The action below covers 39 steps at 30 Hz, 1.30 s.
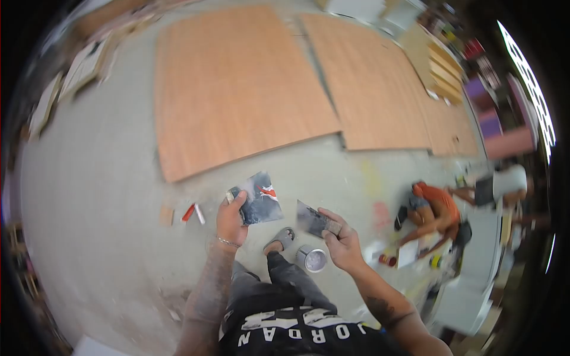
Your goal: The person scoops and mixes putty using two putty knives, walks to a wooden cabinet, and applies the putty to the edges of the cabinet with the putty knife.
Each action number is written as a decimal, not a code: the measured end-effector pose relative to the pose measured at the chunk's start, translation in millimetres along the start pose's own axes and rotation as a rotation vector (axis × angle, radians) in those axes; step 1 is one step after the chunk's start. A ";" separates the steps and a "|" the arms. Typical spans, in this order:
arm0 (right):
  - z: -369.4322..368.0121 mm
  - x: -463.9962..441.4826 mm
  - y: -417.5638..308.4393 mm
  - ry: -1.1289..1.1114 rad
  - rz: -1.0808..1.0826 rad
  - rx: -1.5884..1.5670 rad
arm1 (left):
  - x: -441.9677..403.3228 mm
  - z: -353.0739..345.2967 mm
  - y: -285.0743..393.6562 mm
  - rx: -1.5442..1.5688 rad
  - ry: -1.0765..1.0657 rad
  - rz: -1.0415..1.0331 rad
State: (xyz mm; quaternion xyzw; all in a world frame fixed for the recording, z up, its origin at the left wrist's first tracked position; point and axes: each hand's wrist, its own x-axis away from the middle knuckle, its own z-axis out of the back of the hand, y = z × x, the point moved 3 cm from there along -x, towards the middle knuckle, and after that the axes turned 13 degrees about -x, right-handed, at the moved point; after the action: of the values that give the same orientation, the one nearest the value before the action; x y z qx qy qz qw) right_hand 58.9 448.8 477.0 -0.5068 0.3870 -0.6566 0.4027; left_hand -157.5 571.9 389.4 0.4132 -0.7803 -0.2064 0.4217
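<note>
My left hand [232, 217] is closed around the handle of a wide putty knife [254, 207], its dark blade smeared with grey and carrying a dab of red and white paste. A second putty knife [310, 218] is gripped in my right hand [341, 240], thumb and fingers pinching its worn handle. The two blades face each other, a small gap apart, in front of my body. Below them on the floor, near my sandalled foot [281, 238], stands an open metal can [312, 259] with pale grey material inside.
Large plywood sheets [237, 89] lie ahead on the grey floor. To the left are a red tube [188, 212], a white tube [200, 214] and a small wood piece [167, 215]. A crouching person in orange [436, 204] works at right; another person [504, 185] is behind.
</note>
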 end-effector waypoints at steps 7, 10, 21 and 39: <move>104.8 46.1 37.6 0.519 -0.009 -1.207 | -12.0 -210.2 -40.5 -0.772 -0.369 -0.325; 143.6 61.2 33.7 0.614 0.085 -1.275 | -7.6 -284.0 -44.8 -1.088 -0.668 -0.363; 229.3 62.3 -44.1 0.622 0.859 0.407 | -64.6 -364.2 -91.6 -0.548 -0.792 0.492; 413.2 -241.2 -109.3 0.347 0.527 0.532 | -368.2 -497.7 0.4 -0.305 -0.724 0.537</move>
State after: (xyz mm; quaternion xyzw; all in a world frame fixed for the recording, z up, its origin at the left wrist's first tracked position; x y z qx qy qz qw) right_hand 486.8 670.8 568.9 -0.1504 0.3823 -0.6839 0.6029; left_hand 366.3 886.7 488.4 0.0317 -0.9171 -0.3329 0.2170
